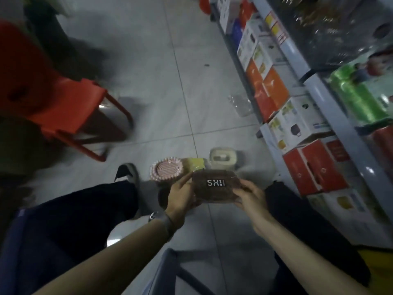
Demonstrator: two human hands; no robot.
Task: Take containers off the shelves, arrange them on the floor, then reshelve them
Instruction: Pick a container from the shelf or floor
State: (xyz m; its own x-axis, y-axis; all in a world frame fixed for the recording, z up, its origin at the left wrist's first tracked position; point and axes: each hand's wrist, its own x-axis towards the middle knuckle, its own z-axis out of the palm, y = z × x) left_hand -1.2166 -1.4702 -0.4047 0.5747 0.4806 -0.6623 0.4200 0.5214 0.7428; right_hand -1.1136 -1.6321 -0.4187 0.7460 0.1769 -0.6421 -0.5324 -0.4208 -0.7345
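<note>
A dark brown container with a white label is held above the floor between both hands. My left hand grips its left end and my right hand grips its right end. Just beyond it on the floor stand a pink ridged oval container, a yellow container and a cream lidded container. The shelves run along the right side.
A red plastic chair stands on the left. Boxed goods fill the lower shelf on the right, and a clear plastic piece lies by the shelf foot. My dark-trousered legs flank the hands. Grey tiled floor stretches ahead.
</note>
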